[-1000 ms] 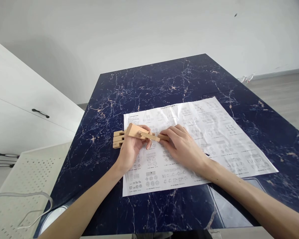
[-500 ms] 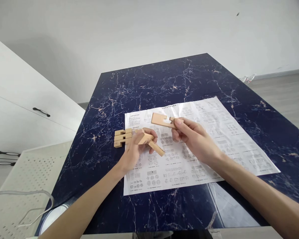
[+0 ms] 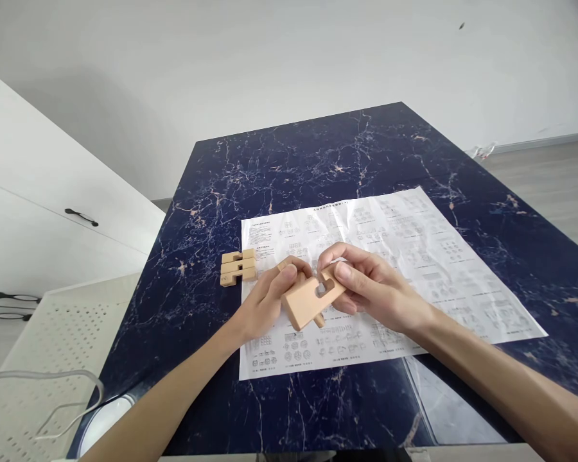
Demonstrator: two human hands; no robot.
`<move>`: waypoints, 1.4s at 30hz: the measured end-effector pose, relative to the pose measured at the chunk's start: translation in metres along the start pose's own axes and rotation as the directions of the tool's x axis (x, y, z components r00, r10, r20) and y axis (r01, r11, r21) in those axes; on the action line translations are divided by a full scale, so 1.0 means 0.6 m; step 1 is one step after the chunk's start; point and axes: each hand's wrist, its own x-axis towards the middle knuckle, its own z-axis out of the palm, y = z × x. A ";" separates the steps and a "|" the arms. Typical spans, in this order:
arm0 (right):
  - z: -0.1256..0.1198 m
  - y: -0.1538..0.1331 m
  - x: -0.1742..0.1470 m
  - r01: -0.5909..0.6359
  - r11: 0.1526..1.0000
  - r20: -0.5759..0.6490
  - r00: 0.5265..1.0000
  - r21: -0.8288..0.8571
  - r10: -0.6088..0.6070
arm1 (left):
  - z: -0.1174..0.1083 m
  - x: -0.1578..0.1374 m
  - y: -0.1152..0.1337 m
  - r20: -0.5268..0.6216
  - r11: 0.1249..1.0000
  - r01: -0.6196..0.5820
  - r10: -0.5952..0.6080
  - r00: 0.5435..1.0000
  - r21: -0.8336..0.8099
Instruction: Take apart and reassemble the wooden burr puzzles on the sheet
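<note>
My right hand (image 3: 373, 282) is closed on one end of a flat wooden puzzle piece (image 3: 302, 304) with a notch cut in it. The piece is tilted above the printed sheet (image 3: 433, 256), its far end close to my left thumb. My left hand (image 3: 264, 298) is closed around a wooden puzzle stick (image 3: 320, 320), whose end pokes out below the flat piece. My fingers and the flat piece hide most of that stick. Left of my left hand, several notched wooden blocks (image 3: 238, 268) lie side by side, partly on the sheet's edge.
The dark blue marbled table (image 3: 289, 160) stretches back to a white wall. A round white object (image 3: 105, 420) is at the near left edge, beside a white cable (image 3: 43, 373). White cabinets (image 3: 52, 192) stand to the left.
My right hand has brought the notched flat piece down and left, turning it over the stick in my left hand. The hands are now close together. The blocks on the table stay put.
</note>
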 end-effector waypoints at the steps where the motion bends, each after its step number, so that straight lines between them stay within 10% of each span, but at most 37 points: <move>1: 0.001 0.000 -0.001 0.015 1.000 -0.006 1.000 -0.013 -0.015 | -0.001 0.000 -0.003 0.051 0.998 0.043 -0.041 0.998 -0.041; 42: 0.024 -0.004 -0.010 0.272 0.831 -0.020 0.947 -0.485 -0.321 | 0.011 -0.003 0.002 0.130 0.995 0.103 -0.100 0.986 -0.013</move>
